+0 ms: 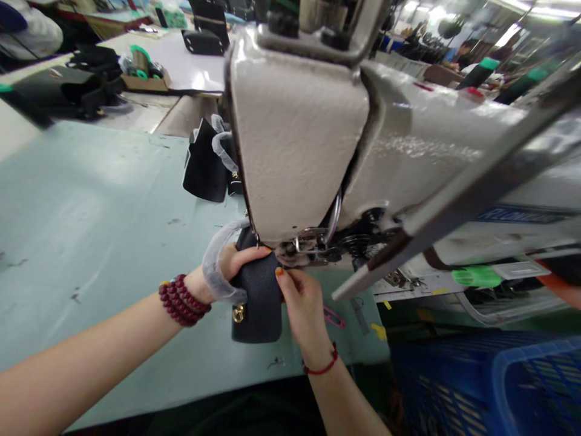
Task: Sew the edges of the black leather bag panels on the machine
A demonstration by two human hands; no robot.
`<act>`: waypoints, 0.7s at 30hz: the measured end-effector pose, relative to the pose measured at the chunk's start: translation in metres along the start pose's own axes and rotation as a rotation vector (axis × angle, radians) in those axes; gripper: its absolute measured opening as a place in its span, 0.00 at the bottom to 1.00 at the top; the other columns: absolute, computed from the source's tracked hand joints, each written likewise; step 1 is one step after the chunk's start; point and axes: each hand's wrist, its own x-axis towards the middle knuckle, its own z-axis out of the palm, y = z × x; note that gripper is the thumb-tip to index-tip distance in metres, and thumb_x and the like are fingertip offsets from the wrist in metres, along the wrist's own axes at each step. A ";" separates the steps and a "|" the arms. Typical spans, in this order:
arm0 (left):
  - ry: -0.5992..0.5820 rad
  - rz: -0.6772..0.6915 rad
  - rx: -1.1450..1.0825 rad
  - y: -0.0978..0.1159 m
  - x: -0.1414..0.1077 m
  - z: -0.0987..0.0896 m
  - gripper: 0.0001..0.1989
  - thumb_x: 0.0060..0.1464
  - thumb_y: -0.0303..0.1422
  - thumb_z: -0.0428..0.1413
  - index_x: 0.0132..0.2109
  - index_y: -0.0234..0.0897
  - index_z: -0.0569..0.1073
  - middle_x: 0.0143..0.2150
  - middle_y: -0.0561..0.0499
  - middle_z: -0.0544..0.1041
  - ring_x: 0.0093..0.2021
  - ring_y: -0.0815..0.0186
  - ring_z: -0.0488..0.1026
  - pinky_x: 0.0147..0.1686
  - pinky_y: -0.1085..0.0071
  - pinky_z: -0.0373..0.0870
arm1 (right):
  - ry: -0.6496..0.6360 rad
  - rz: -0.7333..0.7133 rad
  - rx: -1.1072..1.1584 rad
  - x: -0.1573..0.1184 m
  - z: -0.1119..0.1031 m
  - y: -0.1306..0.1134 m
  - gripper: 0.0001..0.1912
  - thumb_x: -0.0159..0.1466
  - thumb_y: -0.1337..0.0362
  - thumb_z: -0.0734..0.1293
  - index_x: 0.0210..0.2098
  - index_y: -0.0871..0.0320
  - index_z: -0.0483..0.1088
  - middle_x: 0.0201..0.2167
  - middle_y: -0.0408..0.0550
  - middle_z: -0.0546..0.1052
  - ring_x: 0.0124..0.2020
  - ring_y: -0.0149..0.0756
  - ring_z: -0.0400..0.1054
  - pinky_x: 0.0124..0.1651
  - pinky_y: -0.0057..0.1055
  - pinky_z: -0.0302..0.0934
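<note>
A black leather piece (258, 303) with a gold clasp (238, 313) and a handle wrapped in translucent plastic (213, 266) lies under the head of a sewing machine (299, 139). My left hand (229, 263) passes through the wrapped handle, its thumb along the upper part of the leather and its other fingers hidden. At the right edge of the same piece, my right hand (302, 300) grips it with the thumb and bent fingers. The needle area is partly hidden behind the machine head.
More black leather pieces (206, 163) with wrapped handles lie behind, on the pale green table (136, 242). A pink tool (334, 317) is right of my right hand. A blue basket (517, 375) stands lower right. Thread cones fill a cardboard box (145, 82) at the back.
</note>
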 end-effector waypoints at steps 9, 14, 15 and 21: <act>-0.288 -0.166 -0.282 -0.016 0.010 -0.007 0.11 0.50 0.36 0.67 0.39 0.36 0.81 0.38 0.48 0.85 0.38 0.58 0.83 0.42 0.63 0.81 | -0.016 0.027 -0.006 0.000 -0.005 -0.007 0.23 0.65 0.49 0.63 0.25 0.63 0.66 0.23 0.42 0.60 0.26 0.27 0.52 0.28 0.22 0.48; -0.273 -0.181 -0.283 -0.022 0.015 -0.014 0.10 0.49 0.36 0.68 0.37 0.36 0.82 0.36 0.47 0.85 0.36 0.60 0.82 0.39 0.66 0.81 | -0.044 0.061 0.026 0.001 -0.006 -0.005 0.22 0.64 0.49 0.65 0.26 0.63 0.69 0.24 0.44 0.65 0.27 0.28 0.57 0.28 0.21 0.52; -0.280 -0.178 -0.287 -0.024 0.015 -0.015 0.12 0.47 0.38 0.68 0.38 0.36 0.83 0.37 0.47 0.85 0.36 0.60 0.82 0.39 0.65 0.81 | -0.042 0.062 0.038 0.001 -0.006 -0.004 0.22 0.64 0.49 0.65 0.27 0.63 0.70 0.24 0.44 0.65 0.27 0.28 0.57 0.28 0.21 0.52; -0.329 -0.206 -0.279 -0.029 0.017 -0.018 0.17 0.44 0.40 0.70 0.41 0.39 0.84 0.41 0.47 0.85 0.35 0.60 0.81 0.39 0.66 0.80 | -0.061 0.040 0.095 0.001 -0.004 0.001 0.24 0.64 0.48 0.66 0.26 0.64 0.69 0.22 0.43 0.62 0.26 0.26 0.54 0.27 0.21 0.50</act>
